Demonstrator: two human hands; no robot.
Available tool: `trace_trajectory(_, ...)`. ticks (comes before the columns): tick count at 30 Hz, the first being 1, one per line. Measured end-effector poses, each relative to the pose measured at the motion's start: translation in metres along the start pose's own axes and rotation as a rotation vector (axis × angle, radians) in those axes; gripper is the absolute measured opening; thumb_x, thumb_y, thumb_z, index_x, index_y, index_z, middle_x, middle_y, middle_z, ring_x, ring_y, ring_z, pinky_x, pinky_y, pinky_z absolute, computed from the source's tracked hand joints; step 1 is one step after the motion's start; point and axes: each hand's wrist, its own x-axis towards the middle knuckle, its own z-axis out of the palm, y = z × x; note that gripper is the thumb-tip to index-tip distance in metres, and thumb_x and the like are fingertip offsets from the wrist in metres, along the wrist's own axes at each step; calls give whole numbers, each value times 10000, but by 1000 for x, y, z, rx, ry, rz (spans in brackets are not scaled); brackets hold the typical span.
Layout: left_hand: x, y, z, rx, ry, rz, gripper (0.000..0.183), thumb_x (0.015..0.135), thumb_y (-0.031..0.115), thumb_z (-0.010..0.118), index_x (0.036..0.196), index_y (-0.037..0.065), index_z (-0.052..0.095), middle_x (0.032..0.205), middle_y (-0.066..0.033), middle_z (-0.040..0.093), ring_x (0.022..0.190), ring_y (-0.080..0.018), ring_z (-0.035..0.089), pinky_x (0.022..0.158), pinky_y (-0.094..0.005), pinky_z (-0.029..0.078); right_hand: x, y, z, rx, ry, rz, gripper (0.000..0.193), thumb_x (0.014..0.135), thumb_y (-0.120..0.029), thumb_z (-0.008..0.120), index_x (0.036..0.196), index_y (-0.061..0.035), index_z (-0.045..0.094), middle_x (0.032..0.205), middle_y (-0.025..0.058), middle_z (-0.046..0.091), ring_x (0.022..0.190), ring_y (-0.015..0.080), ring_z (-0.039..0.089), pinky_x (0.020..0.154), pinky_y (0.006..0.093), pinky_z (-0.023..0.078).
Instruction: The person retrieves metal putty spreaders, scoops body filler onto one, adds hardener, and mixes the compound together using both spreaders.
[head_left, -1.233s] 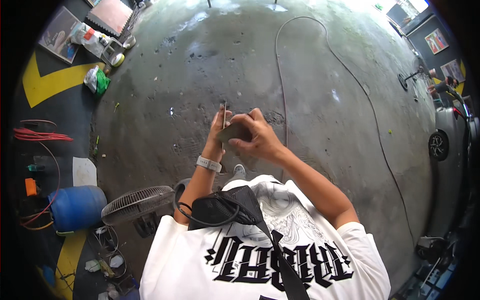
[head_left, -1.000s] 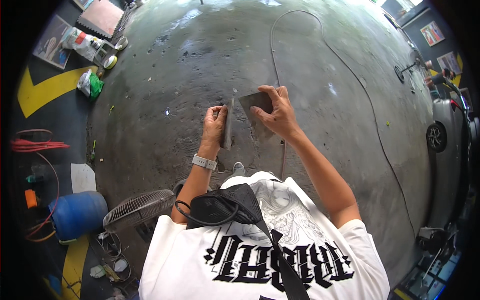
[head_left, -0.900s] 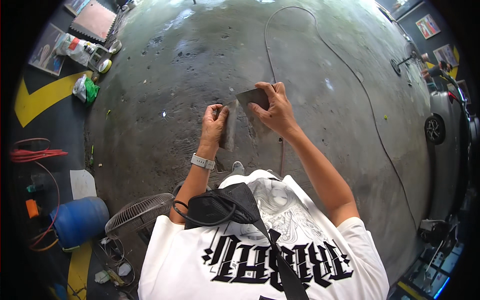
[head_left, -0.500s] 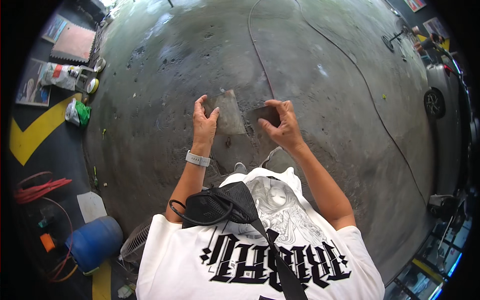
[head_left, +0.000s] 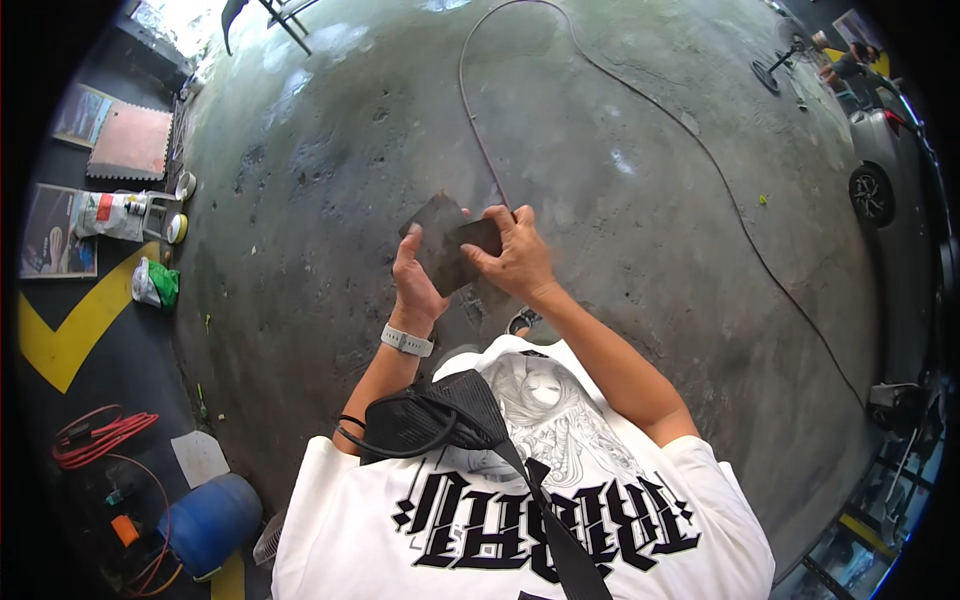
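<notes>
In front of my chest, my left hand [head_left: 418, 282] is closed on a thin flat grey plate [head_left: 450, 276], the thumb lying along its near edge. My right hand [head_left: 522, 256] pinches a smaller dark flat plate [head_left: 482, 236] between thumb and fingers. The dark plate overlaps the grey one from above; I cannot tell whether they touch. Both sheets look worn and rectangular, and their material is not clear. A grey watch [head_left: 406, 340] sits on my left wrist. My shoe shows partly beneath my hands.
A long thin hose [head_left: 712, 155] loops over the stained concrete floor [head_left: 330, 230]. At the left are a blue drum [head_left: 210, 525], a coiled red hose [head_left: 105, 437] and bags. A grey car [head_left: 885, 165] stands right; a person [head_left: 848, 65] is far right. Chair legs [head_left: 287, 22] show far left.
My hands have come together, my right hand moving left so its dark plate now overlaps the grey one. The grey plate has tilted. My view has shifted, with chair legs now showing.
</notes>
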Motion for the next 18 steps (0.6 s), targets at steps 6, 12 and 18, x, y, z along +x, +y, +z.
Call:
trace_trajectory(6, 63, -16, 40, 191, 173, 12, 953, 832, 817, 332, 1383, 45, 433, 1327, -152, 533, 1208, -302, 549, 1036, -483, 441, 76, 30, -36, -86, 162, -76, 542, 715, -362, 799, 1156, -180, 542, 1015, 164, 448, 857, 362, 591, 728, 445, 518)
trace_trajectory(12, 130, -5, 90, 278, 269, 38, 1001, 792, 863, 302, 1339, 40, 466, 1256, -146, 565, 1130, -285, 592, 967, -432, 500, 145, 63, -50, 52, 159, -38, 523, 710, -341, 802, 1128, -147, 553, 1000, 156, 473, 842, 350, 595, 706, 447, 515)
trace_trajectory(18, 227, -2, 45, 64, 138, 113, 894, 843, 811, 300, 1256, 56, 543, 1141, -123, 633, 1037, -267, 630, 933, -419, 515, 186, 73, -40, 84, 6, -204, 510, 695, -339, 805, 1102, -144, 566, 998, 151, 476, 827, 369, 581, 693, 467, 498)
